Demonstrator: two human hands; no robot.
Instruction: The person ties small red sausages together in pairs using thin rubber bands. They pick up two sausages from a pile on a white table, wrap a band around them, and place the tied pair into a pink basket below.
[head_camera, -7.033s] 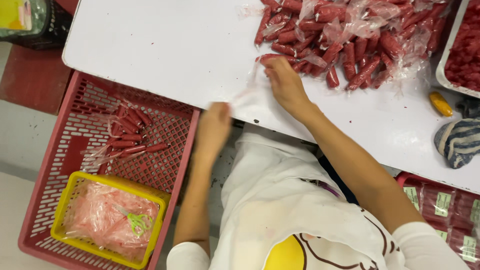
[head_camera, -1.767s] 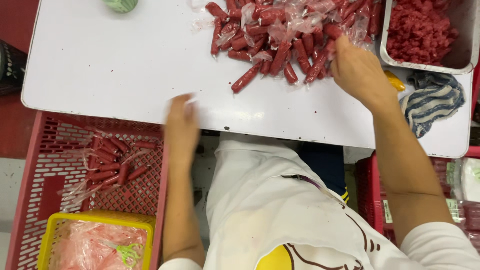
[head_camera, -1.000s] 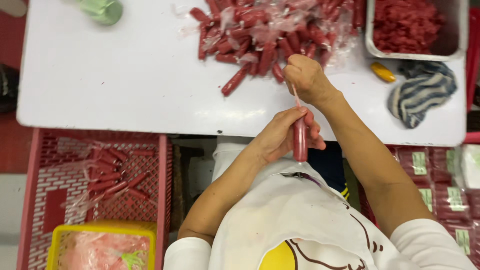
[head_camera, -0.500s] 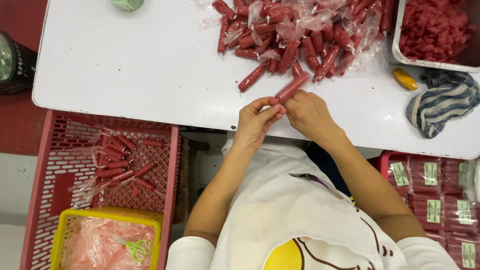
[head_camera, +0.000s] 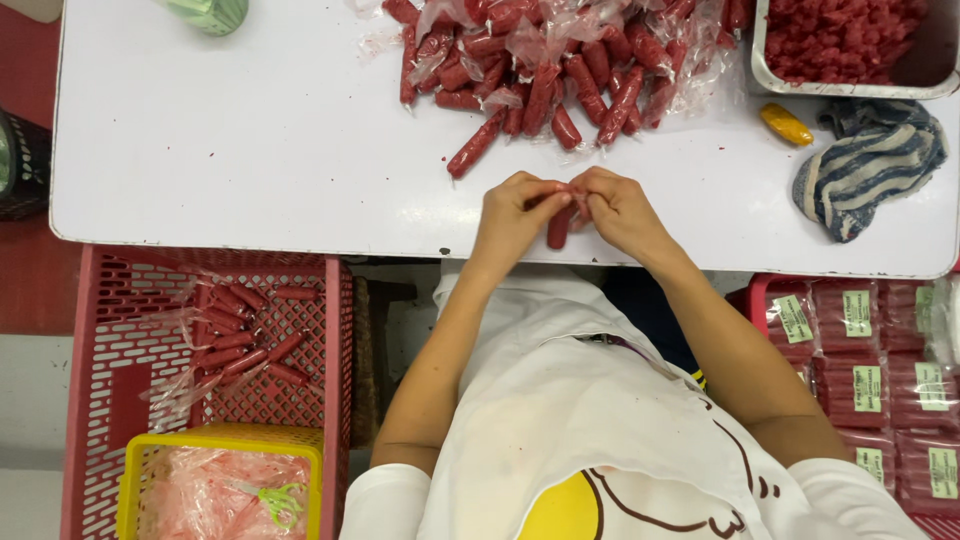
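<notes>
Left hand (head_camera: 515, 212) and right hand (head_camera: 622, 208) both pinch the upper end of one short red plastic-wrapped sausage (head_camera: 559, 226) at the near edge of the white table (head_camera: 250, 140). Half a second ago it lay slanted; it now hangs nearly upright, closer to the edge, below the heap of wrapped red sausages (head_camera: 560, 60).

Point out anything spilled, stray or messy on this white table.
Red crumbs dot the white table below the sausage pile, and one sausage lies apart from it. Loose clear film is tangled through the pile. Both hands, left hand and right hand, hold one sausage at the table edge.
</notes>
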